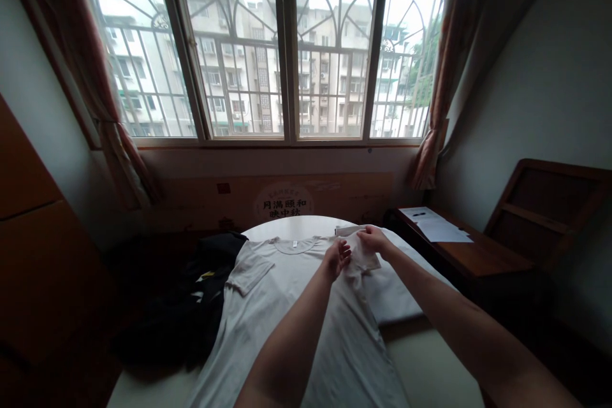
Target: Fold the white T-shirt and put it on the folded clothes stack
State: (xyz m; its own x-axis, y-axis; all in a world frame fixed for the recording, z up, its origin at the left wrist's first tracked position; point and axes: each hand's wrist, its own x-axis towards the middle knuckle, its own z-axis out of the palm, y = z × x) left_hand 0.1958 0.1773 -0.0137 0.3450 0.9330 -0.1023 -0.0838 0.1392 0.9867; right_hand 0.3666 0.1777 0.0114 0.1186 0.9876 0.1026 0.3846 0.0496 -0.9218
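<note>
A light grey T-shirt lies spread flat on a white round table, collar toward the window. Both my arms reach forward over it. My left hand pinches the shirt's right sleeve, fingers closed on the fabric. My right hand grips the same sleeve a little farther back, lifting it slightly off the table. The shirt's other sleeve lies flat at the left.
A heap of dark clothing sits left of the shirt. A wooden desk with white papers stands at the right, a wooden chair frame behind it. A barred window and curtains fill the far wall.
</note>
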